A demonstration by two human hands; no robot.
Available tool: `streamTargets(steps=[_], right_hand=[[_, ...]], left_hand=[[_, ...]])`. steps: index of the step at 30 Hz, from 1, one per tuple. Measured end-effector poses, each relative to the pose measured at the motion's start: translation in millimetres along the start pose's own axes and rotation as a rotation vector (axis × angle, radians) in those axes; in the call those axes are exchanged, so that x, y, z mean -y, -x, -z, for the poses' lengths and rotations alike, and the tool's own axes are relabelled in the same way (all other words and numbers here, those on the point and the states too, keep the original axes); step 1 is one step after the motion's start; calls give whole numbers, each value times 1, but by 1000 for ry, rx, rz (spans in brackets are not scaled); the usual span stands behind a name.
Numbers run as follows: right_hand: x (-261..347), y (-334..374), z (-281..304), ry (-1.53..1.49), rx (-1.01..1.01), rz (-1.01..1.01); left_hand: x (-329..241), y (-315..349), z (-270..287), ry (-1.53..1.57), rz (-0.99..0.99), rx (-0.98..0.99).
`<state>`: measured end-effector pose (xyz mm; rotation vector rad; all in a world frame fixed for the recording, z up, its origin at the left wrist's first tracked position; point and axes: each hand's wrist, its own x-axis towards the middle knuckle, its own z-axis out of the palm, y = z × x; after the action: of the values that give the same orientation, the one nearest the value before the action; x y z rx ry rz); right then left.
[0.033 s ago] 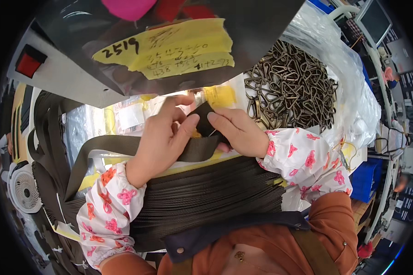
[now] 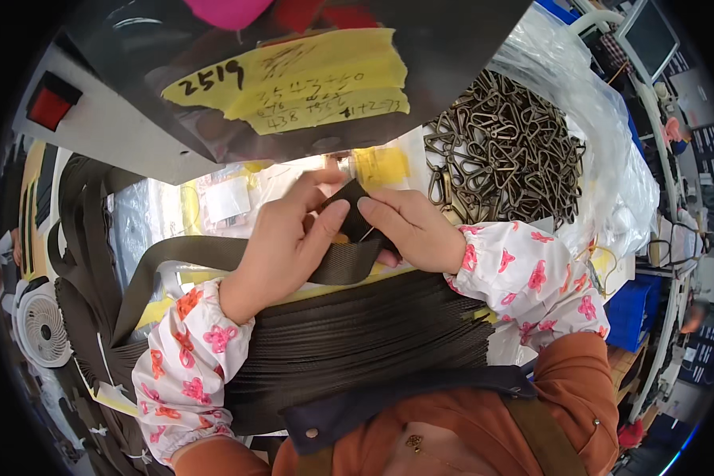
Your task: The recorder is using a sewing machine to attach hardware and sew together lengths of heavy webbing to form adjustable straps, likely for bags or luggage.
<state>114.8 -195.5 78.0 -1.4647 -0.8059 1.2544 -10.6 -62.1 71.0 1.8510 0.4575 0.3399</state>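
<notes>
Here, a thick stack of dark webbing straps [image 2: 349,341] is lying across the person's lap, filling the lower middle of the head view. Beyond it, a heap of bronze metal buckles [image 2: 504,155] is resting on clear plastic sheeting [image 2: 619,182] at the upper right. A yellow paper label [image 2: 293,83] is sitting on the dark machine housing [image 2: 452,47] above.

One olive webbing strap [image 2: 214,258] is running from the left edge to the centre, where its end is being folded. The left hand [image 2: 282,250] is clamping the fold between thumb and fingers. The right hand [image 2: 408,230] is pinching the folded tip from the other side.

The webbing is appearing light, flexible and coarse-woven, so it is likely springing back unless pressed. Gripping it flat, close to the fold line, is judged best.
</notes>
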Motion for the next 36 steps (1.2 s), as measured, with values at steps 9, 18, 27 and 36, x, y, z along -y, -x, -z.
streamTargets(steps=[9, 18, 27, 36], right_hand=[[-9, 1, -6, -55, -173, -1], [-12, -4, -9, 49, -293, 140], [-17, -1, -3, 417, -260, 350], [-20, 0, -2, 424, -246, 363]], left_hand=[[-5, 2, -7, -882, -692, 55], [-4, -3, -10, -554, -530, -44], [1, -7, 1, -26, -97, 178], [0, -5, 2, -117, -177, 173]])
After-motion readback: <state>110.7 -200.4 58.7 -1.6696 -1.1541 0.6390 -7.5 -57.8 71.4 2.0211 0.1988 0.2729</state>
